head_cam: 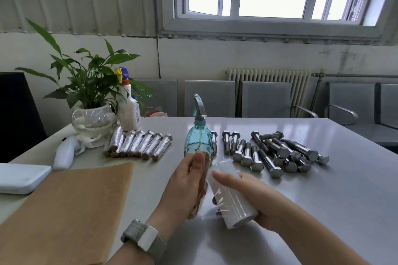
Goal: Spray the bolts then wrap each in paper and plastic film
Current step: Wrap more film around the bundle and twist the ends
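Observation:
My left hand (pixel 183 187) grips a bolt wrapped in brown paper (pixel 201 187), held upright above the table. Right beside it, my right hand (pixel 258 202) holds a roll of clear plastic film (pixel 230 198), and a stretch of film runs from the roll to the wrapped bolt. Behind my hands stands a blue spray bottle (pixel 198 137). Several bare steel bolts (pixel 277 153) lie in a loose pile to the right of the bottle. A row of several finished wrapped bolts (pixel 140 144) lies to the left of it.
A sheet of brown paper (pixel 69 211) covers the near left of the grey table (pixel 323 200). A white box (pixel 21 176), a small white bottle (pixel 64 153), a potted plant (pixel 92 118) and a white trigger sprayer (pixel 127 109) stand at the left. Metal chairs (pixel 265 99) line the far wall.

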